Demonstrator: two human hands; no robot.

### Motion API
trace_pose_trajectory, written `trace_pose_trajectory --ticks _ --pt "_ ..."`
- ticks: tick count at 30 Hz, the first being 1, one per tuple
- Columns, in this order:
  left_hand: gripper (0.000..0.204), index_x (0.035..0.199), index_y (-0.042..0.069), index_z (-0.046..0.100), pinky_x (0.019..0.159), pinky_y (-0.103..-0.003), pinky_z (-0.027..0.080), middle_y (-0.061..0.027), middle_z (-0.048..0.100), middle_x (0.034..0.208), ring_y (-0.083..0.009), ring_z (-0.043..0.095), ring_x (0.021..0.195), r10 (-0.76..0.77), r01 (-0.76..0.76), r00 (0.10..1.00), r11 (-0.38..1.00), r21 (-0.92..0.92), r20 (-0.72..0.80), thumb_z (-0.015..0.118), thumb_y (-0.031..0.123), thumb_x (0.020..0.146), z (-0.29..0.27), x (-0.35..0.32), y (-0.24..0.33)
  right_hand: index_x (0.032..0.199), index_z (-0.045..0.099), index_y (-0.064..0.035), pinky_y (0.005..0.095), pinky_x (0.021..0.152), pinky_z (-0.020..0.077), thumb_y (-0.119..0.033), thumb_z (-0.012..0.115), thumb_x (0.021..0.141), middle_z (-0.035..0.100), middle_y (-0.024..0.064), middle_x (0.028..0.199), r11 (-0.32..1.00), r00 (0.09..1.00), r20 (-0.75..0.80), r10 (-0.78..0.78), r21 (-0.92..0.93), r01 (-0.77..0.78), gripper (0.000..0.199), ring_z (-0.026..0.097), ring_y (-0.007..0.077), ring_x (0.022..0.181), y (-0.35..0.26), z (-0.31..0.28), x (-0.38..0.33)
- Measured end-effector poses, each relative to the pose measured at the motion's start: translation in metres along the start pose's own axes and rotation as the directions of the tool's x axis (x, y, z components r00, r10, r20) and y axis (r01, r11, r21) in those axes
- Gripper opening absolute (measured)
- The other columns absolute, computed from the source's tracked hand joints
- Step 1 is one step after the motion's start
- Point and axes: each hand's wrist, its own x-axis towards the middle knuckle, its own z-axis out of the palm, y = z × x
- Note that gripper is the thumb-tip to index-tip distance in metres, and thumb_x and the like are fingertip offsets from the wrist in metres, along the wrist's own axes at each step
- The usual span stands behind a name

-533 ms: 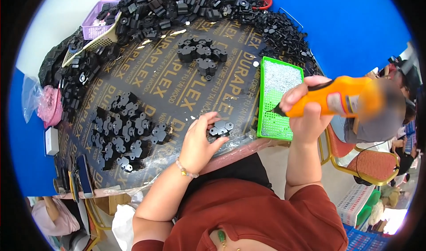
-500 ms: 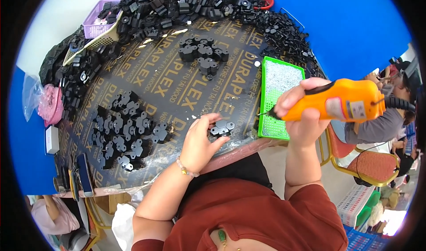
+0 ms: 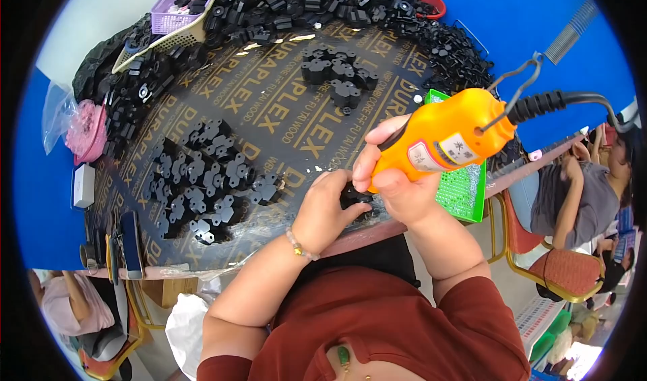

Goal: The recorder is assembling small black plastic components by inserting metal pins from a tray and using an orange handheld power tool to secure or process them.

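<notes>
My right hand (image 3: 404, 195) is wrapped round an orange electric screwdriver (image 3: 431, 141), its black cable running off to the upper right. The tool slants down toward my left hand, and its tip is hidden behind my right fingers. At the table's front edge, my left hand (image 3: 322, 209) holds a small black plastic housing (image 3: 353, 197) between thumb and fingers. Most of that part is covered by my hands. Beside the screwdriver lies a green tray (image 3: 480, 211) of small silvery screws, partly hidden by the tool and my right hand.
Groups of black housings (image 3: 209, 172) stand at the left and black housings (image 3: 337, 74) at the far middle. A large heap of loose black parts (image 3: 283, 7) lines the far edge. Purple basket (image 3: 172, 20), pink basket (image 3: 87, 135) and red bowl (image 3: 431, 2) sit around it. A phone (image 3: 129, 243) lies front left.
My right hand has brought the screwdriver left, from above the green tray to the housing in my left hand. The tool is now more upright. The whole view has shifted slightly.
</notes>
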Motion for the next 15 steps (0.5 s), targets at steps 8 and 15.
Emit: trace_pose_trajectory --ticks 8,15 --pt "0.043 0.108 0.003 0.063 0.087 -0.046 0.050 -0.0166 0.068 0.102 -0.0397 0.062 0.096 0.070 -0.090 0.991 0.980 -0.180 -0.116 0.084 0.013 0.072 0.014 0.001 -0.014 0.113 0.052 -0.0024 0.0263 0.066 0.0539 -0.019 0.086 0.082 0.065 0.0083 0.084 0.991 0.996 0.066 0.062 -0.122 -0.053 0.049 0.065 0.0146 0.073 0.013 0.011 -0.001" --pt "0.043 0.108 0.002 0.061 0.088 -0.046 0.049 -0.0158 0.066 0.098 -0.0393 0.061 0.097 0.064 -0.066 0.997 0.997 -0.040 -0.047 0.084 0.014 0.072 0.006 -0.006 -0.006 0.116 0.051 -0.0001 0.0275 0.059 0.0525 -0.025 0.080 0.089 0.064 0.0107 0.080 0.991 0.997 -0.067 0.042 -0.123 -0.050 0.046 0.061 0.0170 0.063 0.017 0.011 -0.009"
